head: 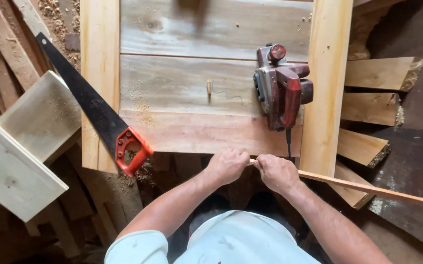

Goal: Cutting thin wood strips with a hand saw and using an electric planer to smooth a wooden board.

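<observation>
Both hands were closed on one thin wooden strip (pixel 368 187), just in front of the near edge of the wooden surface (pixel 206 132). On the left hand (pixel 227 165) the grip was a fist, curled around the end of the strip, and on the right hand (pixel 276 172) the grip was also closed around it, right beside the left one, so that the two hands almost touched. From the right hand the strip ran long and straight toward the right edge of the view and a little downward, passing over some short wood offcuts (pixel 365 146) that lay beside the surface. On the surface, near its right side, a red and grey electric planer (pixel 282 85) stood with its black cord hanging down toward the hands. A small wooden peg (pixel 209 87) lay in the middle of the boards, next to a thin pencil line. At the left, a handsaw (pixel 99 110) with a dark blade and a red-orange handle lay diagonally across the light side rail, its handle over the near corner. Sawdust was scattered around it, and pale planks (pixel 21 151) lay lower at the far left.
</observation>
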